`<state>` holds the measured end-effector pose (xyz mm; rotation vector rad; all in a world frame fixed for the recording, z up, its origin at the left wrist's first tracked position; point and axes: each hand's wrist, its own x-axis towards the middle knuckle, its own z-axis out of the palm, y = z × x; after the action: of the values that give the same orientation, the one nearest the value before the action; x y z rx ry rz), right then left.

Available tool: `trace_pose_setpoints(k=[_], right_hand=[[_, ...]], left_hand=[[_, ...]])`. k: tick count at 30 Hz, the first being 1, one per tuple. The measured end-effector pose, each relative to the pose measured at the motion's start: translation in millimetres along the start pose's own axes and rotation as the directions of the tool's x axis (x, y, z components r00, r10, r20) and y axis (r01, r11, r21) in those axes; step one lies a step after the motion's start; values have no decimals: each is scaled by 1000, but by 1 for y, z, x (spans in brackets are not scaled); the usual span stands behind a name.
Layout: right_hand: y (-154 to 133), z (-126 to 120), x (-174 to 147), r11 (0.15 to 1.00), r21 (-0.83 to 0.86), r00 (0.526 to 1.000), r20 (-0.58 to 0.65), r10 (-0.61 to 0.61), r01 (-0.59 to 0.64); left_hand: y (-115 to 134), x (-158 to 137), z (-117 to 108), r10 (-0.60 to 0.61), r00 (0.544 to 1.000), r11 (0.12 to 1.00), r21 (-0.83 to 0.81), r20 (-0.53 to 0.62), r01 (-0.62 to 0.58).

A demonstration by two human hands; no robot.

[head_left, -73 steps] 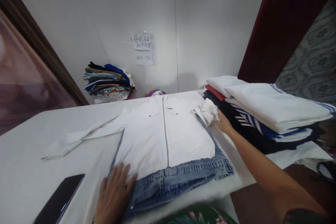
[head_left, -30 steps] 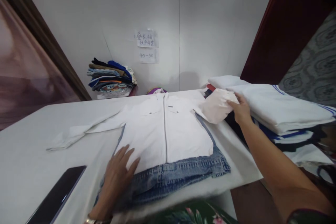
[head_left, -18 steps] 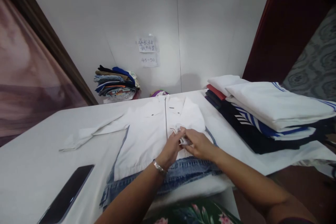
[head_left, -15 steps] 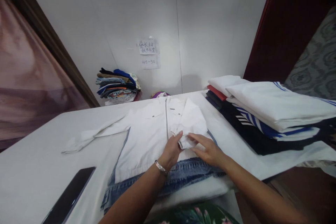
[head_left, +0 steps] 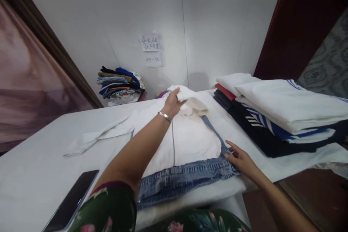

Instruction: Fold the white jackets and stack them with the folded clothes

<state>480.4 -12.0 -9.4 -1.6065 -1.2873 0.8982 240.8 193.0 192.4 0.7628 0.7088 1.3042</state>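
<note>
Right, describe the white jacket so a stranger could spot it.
On the white table, look between the black phone and the stack of folded clothes at right. The jacket lies over blue denim. Unlike the folded white garments on that stack, it is largely unfolded, with a dark line down its front.

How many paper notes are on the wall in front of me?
2: the upper note with handwritten characters, and the lower note reading 45-50 just beneath it, both beyond the left hand. I see no sign of others hidden.
</note>
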Motion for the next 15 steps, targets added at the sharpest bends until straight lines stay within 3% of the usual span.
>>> trace_pose_setpoints(k=[4, 7, 11, 15], right_hand=[[-44, 9, -8, 994, 9, 989, 96, -113, 112], [-82, 26, -13, 962, -25, 940, 219, -262, 274], [-117, 72, -13, 868, -140, 814, 445, -374, 476], [-121, 124, -14, 758, -311, 701, 664, -258, 574]], left_hand=[[51, 55, 16, 154, 988, 988, -17, -6, -155], [95, 88, 8, 282, 959, 959, 19, -11, -282], [143, 111, -24, 396, 909, 917, 96, -130, -387], [161, 105, -69, 430, 868, 901, 183, -248, -394]])
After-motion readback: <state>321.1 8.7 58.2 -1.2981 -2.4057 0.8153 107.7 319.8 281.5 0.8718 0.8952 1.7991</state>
